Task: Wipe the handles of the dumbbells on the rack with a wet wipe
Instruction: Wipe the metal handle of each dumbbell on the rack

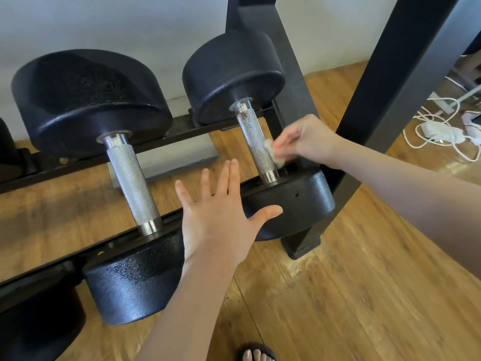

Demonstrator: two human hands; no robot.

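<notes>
My right hand (307, 142) pinches the wet wipe (273, 153) against the right dumbbell handle (256, 142) on the rack (283, 74); left hand (218, 212) open, fingers spread. I'd wrap the knurl, stroke full length.

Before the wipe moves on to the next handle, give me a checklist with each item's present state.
1. Wet wipe gripped: ok, the right hand pinches it.
2. Wipe touching the right dumbbell's handle: ok, pressed against its right side.
3. That handle wiped all round: cannot tell; brown specks show near its far collar.
4. Left hand free: ok, fingers spread, holding nothing; contact with the near head is unclear.
5. Left dumbbell's handle reachable: ok, nothing covers it.
6. Dumbbells seated on the rack: ok, both rest across its rails.
</notes>
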